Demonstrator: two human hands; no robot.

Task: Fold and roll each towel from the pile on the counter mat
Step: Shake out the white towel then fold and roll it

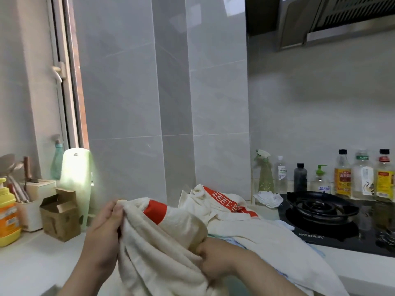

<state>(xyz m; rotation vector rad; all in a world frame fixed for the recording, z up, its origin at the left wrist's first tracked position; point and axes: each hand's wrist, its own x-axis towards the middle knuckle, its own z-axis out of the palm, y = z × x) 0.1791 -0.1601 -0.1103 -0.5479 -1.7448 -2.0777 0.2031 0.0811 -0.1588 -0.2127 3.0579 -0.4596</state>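
A cream towel (171, 251) with a red band hangs between my hands, lifted above the counter. My left hand (104, 233) pinches its upper corner near the top left. My right hand (213, 261) grips a bunched edge lower down on the right. Behind it lies the pile of towels (226, 208), cream with a red printed stripe, and another cream towel (277, 248) spreads across the counter toward the right. A bit of light blue cloth (235, 241) shows under the pile. The mat itself is hidden.
A black gas hob (320, 212) sits right of the pile, with several bottles (363, 176) and a spray bottle (265, 171) along the wall behind it. At left stand a cardboard box (59, 216), a yellow pump bottle (7, 212), a utensil holder (32, 201) and a pale green container (77, 176).
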